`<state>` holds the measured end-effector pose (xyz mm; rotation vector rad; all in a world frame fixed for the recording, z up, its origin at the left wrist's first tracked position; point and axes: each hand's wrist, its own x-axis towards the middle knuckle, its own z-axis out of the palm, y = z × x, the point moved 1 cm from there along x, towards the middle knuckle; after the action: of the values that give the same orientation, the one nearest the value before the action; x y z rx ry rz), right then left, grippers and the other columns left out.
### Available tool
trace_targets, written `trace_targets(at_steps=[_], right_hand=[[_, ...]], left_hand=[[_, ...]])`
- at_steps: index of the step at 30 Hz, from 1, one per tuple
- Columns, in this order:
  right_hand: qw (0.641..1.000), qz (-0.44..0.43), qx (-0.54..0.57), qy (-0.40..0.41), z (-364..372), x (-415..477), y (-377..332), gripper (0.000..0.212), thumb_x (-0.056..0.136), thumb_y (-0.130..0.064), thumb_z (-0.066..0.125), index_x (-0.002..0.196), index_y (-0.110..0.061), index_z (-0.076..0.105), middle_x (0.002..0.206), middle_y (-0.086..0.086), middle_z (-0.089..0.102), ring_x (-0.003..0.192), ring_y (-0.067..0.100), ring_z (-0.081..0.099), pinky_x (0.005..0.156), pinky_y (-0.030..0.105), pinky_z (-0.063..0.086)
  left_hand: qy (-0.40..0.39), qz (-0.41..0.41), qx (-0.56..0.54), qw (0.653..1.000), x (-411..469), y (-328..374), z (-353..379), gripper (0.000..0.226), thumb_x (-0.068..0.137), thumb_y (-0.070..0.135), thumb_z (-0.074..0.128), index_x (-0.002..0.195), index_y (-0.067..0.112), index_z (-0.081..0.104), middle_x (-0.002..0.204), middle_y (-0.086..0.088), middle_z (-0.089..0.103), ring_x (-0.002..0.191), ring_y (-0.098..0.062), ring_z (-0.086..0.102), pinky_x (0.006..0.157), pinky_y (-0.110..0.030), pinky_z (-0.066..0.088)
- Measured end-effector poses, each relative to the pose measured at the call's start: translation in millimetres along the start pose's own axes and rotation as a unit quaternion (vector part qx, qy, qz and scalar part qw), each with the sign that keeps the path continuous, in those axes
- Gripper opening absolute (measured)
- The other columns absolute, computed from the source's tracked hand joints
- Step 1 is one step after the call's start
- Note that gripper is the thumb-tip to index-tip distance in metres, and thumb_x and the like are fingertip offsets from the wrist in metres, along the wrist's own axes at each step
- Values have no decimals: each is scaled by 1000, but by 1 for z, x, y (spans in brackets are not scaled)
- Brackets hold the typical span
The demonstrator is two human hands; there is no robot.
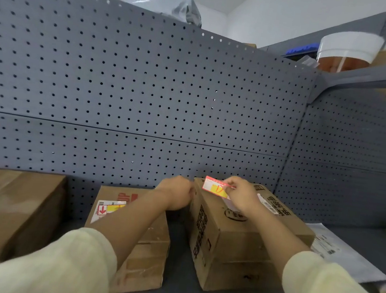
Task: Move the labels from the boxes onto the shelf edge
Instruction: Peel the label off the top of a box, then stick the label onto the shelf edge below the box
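Head view: right hand (241, 196) pinches the red-and-yellow label (214, 188), peeling it off the right box (244, 235) near the shelf's back; left hand (178, 192), fingers curled together, braces that box's side.

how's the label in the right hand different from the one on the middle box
The red and yellow paper label pinched in the right hand is lifted clear above the printed cardboard box on the right; the red, yellow and white label is stuck flat on the middle brown cardboard box.
The held label shows no white; the stuck one has a white part and a red arrow.
Both share red and yellow colouring.
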<state>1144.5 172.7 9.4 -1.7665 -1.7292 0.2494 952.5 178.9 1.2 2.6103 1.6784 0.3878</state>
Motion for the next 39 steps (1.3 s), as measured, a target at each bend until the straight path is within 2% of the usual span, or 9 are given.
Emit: trace_targets(at_steps=[3,8,12,15,20,24,26,33,39], right_hand=[[999,-47,14,19,1,-16,-6,16,98,-19,51,104,-18,67,114,5,67,101,22,61,75,31,48],[993,-111,16,46,-6,-45,-19,19,98,-17,52,106,-15,69,107,4,69,96,18,61,79,30,49],[980,-189,18,65,-5,-74,-41,21,97,-14,52,107,-12,71,105,3,70,94,16,57,78,26,40],[973,-224,34,53,6,-98,-54,19,96,-16,55,105,-13,72,104,2,71,96,18,59,82,29,46],[972,-230,47,-20,36,-137,-62,19,97,-21,54,104,-16,71,103,-1,69,89,11,58,75,26,47],[966,-240,59,-71,58,-159,-72,17,95,-20,57,103,-15,71,102,2,72,98,17,62,85,34,52],[968,-226,58,-91,67,-168,-73,17,95,-20,57,103,-15,70,104,3,72,100,18,61,88,36,52],[973,-172,39,-151,99,-191,-63,14,94,-17,57,101,-16,70,94,-2,67,88,14,60,77,31,52],[966,-178,-26,-188,125,-210,-53,14,91,-16,57,96,-15,70,96,3,70,89,21,64,77,39,56]], left_hand=[[22,-29,40,999,-18,-5,-8,24,96,11,44,110,12,64,112,-11,64,97,-30,64,82,-38,53],[70,-80,12,994,-55,-21,-28,23,95,10,44,108,12,62,111,-12,66,96,-32,63,79,-37,52],[85,-121,-25,989,-92,-18,-37,27,95,9,44,114,14,62,116,-10,64,94,-30,62,83,-39,55],[82,-143,-19,986,-120,-12,-33,29,94,9,44,116,16,62,121,-8,64,104,-30,62,82,-36,51],[64,-173,18,983,-170,-6,-23,31,93,10,46,120,17,61,124,-8,61,107,-28,61,87,-37,51],[30,-194,43,980,-195,-16,-17,35,93,9,43,122,17,63,126,-7,63,108,-27,63,88,-38,53],[22,-204,25,979,-205,-20,-11,36,93,11,43,123,18,63,124,-7,64,108,-27,62,87,-38,52],[-17,-229,-55,972,-231,-30,29,29,90,18,44,110,16,65,113,-7,67,96,-28,64,78,-36,53],[-78,-229,-66,968,-258,-41,62,27,92,15,49,115,15,63,121,-7,63,109,-29,61,92,-38,50]])
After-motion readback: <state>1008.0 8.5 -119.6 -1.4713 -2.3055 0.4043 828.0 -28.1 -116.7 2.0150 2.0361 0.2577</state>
